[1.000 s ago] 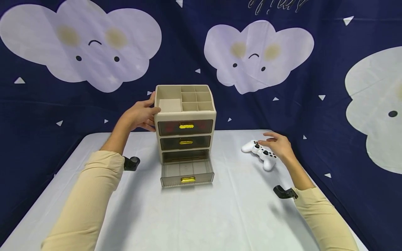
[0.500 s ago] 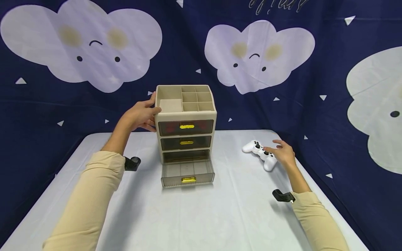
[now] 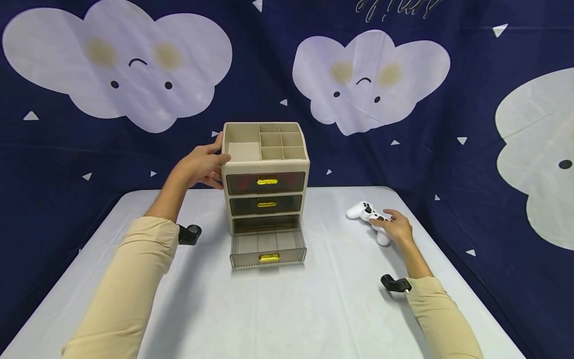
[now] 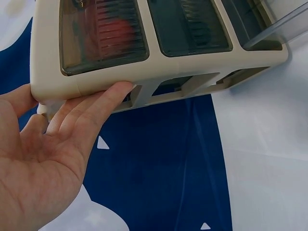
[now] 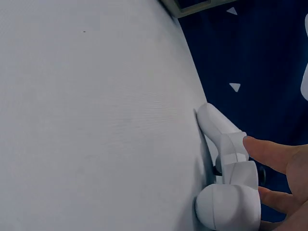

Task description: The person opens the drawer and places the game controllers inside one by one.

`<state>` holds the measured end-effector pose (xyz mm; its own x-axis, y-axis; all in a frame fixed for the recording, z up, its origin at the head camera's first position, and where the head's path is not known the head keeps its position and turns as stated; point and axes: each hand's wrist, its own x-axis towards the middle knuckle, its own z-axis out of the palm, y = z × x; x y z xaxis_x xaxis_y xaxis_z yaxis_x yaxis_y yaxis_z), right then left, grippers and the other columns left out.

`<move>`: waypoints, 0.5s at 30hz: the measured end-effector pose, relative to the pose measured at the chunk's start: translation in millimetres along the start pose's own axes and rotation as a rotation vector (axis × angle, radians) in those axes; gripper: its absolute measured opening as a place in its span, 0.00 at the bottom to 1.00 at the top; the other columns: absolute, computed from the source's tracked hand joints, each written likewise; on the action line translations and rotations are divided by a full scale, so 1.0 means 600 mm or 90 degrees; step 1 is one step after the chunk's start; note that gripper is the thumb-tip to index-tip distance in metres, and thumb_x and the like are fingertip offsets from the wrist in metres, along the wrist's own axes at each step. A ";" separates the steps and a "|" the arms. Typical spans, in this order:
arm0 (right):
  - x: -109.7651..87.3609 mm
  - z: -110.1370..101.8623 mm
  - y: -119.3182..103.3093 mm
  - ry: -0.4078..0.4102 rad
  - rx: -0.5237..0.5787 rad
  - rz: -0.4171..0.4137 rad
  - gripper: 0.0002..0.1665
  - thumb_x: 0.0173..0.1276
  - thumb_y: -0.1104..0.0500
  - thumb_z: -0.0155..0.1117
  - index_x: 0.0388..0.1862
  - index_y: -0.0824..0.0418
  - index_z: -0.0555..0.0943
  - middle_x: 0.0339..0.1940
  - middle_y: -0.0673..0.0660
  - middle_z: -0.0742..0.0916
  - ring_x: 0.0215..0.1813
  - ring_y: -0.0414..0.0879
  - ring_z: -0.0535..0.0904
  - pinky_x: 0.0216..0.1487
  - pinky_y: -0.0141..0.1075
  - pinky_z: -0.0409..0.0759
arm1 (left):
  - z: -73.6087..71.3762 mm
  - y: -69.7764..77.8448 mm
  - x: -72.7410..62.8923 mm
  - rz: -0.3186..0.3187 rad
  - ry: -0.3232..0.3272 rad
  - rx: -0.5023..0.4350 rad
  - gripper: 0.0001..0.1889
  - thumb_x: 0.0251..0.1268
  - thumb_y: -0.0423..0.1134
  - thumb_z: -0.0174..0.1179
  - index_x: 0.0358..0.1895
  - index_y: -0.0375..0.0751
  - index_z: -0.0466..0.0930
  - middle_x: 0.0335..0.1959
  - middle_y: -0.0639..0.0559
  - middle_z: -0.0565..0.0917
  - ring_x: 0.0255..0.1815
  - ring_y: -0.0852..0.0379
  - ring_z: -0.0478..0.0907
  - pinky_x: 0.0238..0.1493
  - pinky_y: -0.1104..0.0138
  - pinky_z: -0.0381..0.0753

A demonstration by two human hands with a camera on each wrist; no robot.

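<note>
A cream drawer organizer (image 3: 267, 166) stands on the white table. Its lowest drawer (image 3: 268, 249) is pulled out, smoky clear with a gold handle; the upper two are closed. My left hand (image 3: 199, 164) rests against the organizer's left side, thumb at the top rim; in the left wrist view its fingers (image 4: 98, 108) lie nearly straight along the side wall. A white game controller (image 3: 359, 211) lies to the right. My right hand (image 3: 398, 227) is over its right half. In the right wrist view the thumb (image 5: 264, 150) meets the controller (image 5: 228, 207); other fingertips are partly hidden.
Something red (image 4: 113, 36) shows through the organizer's top drawer. Open compartments (image 3: 280, 142) form its top. A dark blue curtain with clouds (image 3: 367, 80) hangs behind and beside the white table (image 3: 269, 314). Black wrist cameras (image 3: 396, 284) sit on both wrists.
My right hand first drew right across the controller, then came lower and back left over its right half. The controller has barely moved. My left hand stays against the organizer.
</note>
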<state>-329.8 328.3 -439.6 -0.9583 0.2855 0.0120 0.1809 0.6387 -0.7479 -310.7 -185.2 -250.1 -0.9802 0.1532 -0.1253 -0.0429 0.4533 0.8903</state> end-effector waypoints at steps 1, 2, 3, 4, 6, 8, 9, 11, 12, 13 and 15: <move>0.001 0.003 0.001 0.003 0.001 0.002 0.44 0.63 0.48 0.75 0.73 0.66 0.71 0.70 0.75 0.74 0.69 0.68 0.70 0.69 0.57 0.68 | 0.000 0.000 0.001 0.001 0.000 0.002 0.38 0.83 0.46 0.45 0.82 0.60 0.29 0.67 0.21 0.70 0.63 0.28 0.77 0.56 0.42 0.82; 0.002 0.006 0.003 0.008 0.006 0.006 0.44 0.62 0.48 0.75 0.72 0.66 0.72 0.69 0.74 0.75 0.69 0.68 0.70 0.70 0.56 0.68 | 0.000 0.000 0.001 0.001 0.000 0.002 0.38 0.83 0.46 0.45 0.82 0.60 0.29 0.67 0.21 0.71 0.63 0.28 0.77 0.56 0.42 0.82; 0.003 0.008 0.005 0.011 0.007 0.012 0.43 0.62 0.48 0.75 0.71 0.67 0.72 0.69 0.74 0.76 0.69 0.67 0.70 0.70 0.55 0.68 | 0.000 0.000 0.002 0.001 -0.001 0.002 0.38 0.83 0.46 0.45 0.82 0.61 0.28 0.67 0.21 0.71 0.63 0.28 0.77 0.56 0.42 0.82; 0.003 0.010 0.007 0.013 0.012 0.020 0.42 0.62 0.48 0.75 0.70 0.67 0.73 0.69 0.73 0.76 0.69 0.66 0.71 0.70 0.55 0.68 | 0.001 0.000 0.002 0.002 -0.001 0.004 0.39 0.83 0.46 0.45 0.82 0.61 0.28 0.67 0.21 0.70 0.63 0.28 0.77 0.56 0.42 0.82; 0.003 0.013 0.010 0.020 0.021 0.039 0.41 0.62 0.48 0.75 0.68 0.67 0.75 0.68 0.72 0.78 0.68 0.65 0.72 0.70 0.53 0.69 | 0.002 0.001 0.003 0.002 -0.002 0.005 0.39 0.83 0.46 0.45 0.82 0.62 0.28 0.67 0.21 0.70 0.62 0.28 0.78 0.56 0.42 0.82; 0.004 0.015 0.013 0.024 0.029 0.054 0.39 0.61 0.48 0.76 0.67 0.66 0.77 0.67 0.70 0.79 0.67 0.63 0.72 0.68 0.51 0.69 | 0.001 0.001 0.003 0.003 -0.004 0.005 0.39 0.83 0.46 0.45 0.82 0.62 0.28 0.67 0.21 0.70 0.63 0.28 0.77 0.56 0.41 0.82; 0.004 0.015 0.014 0.023 0.028 0.056 0.39 0.61 0.48 0.76 0.66 0.67 0.78 0.67 0.70 0.79 0.66 0.63 0.73 0.67 0.51 0.70 | 0.001 0.001 0.003 0.003 -0.004 0.006 0.39 0.83 0.46 0.45 0.81 0.63 0.27 0.67 0.21 0.70 0.63 0.28 0.77 0.56 0.41 0.82; 0.006 0.015 0.013 0.022 0.026 0.054 0.38 0.60 0.48 0.76 0.65 0.67 0.79 0.66 0.70 0.80 0.65 0.62 0.74 0.66 0.50 0.71 | 0.001 0.001 0.002 0.004 -0.004 0.007 0.39 0.83 0.46 0.45 0.81 0.65 0.26 0.67 0.21 0.70 0.63 0.28 0.77 0.56 0.41 0.82; 0.006 0.014 0.011 0.021 0.022 0.051 0.38 0.60 0.49 0.76 0.65 0.67 0.79 0.65 0.70 0.80 0.64 0.62 0.74 0.65 0.50 0.71 | 0.001 0.001 0.002 0.005 -0.004 0.006 0.39 0.84 0.46 0.45 0.81 0.65 0.26 0.67 0.21 0.70 0.63 0.28 0.77 0.56 0.41 0.82; 0.006 0.012 0.010 0.019 0.017 0.049 0.38 0.60 0.49 0.76 0.65 0.67 0.79 0.65 0.71 0.80 0.63 0.62 0.74 0.64 0.50 0.72 | 0.001 0.001 0.001 0.005 -0.004 0.004 0.39 0.84 0.45 0.45 0.81 0.65 0.26 0.67 0.21 0.70 0.63 0.28 0.77 0.57 0.41 0.82; 0.008 0.010 0.008 0.010 0.011 0.048 0.39 0.59 0.49 0.76 0.66 0.67 0.78 0.65 0.71 0.80 0.63 0.62 0.74 0.63 0.49 0.72 | 0.001 0.001 0.000 0.004 -0.003 0.002 0.39 0.84 0.45 0.45 0.81 0.65 0.25 0.67 0.21 0.70 0.63 0.28 0.77 0.57 0.41 0.81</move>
<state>-334.6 328.4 -446.9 -0.9385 0.3435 -0.0341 0.2481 0.6026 -0.7585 -310.9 -184.5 -249.7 -0.9794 0.1608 -0.1220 -0.0361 0.4556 0.8895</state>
